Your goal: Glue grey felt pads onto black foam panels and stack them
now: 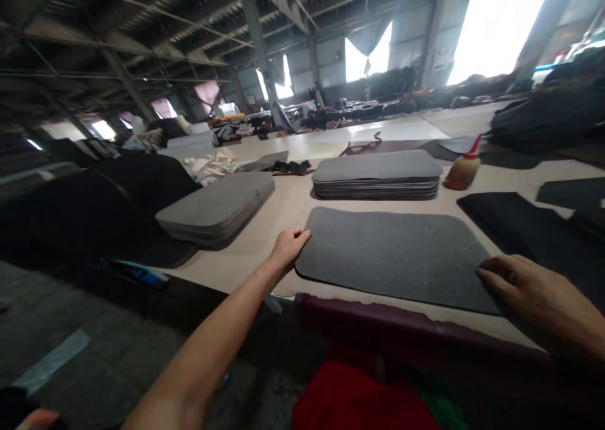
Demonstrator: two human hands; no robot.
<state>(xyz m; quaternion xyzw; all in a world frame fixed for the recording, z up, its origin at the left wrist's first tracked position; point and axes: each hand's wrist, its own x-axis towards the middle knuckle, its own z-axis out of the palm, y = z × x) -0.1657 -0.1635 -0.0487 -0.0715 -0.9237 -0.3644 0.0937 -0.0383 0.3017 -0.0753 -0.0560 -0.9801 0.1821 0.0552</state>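
A dark grey mat (392, 256) with rounded corners lies in front of me along the table's near edge. Its left edge is pinched between the thumb and fingers of my left hand (289, 247). At the opposite end, my right hand (515, 277) has its fingers closed on the right edge; that corner is partly hidden by the hand. Just behind the mat rests a neat stack of similar grey mats (378, 168). Another stack of grey mats (217, 206) sits to the left, beyond my left hand.
A glue bottle (462, 170) with a red nozzle stands right of the back stack. Dark cut sheets (510, 222) lie at the right. Black material (142, 184) is heaped at far left. Maroon cloth (368, 323) hangs over the table's front edge. Crumpled pale cloth (212, 165) lies behind.
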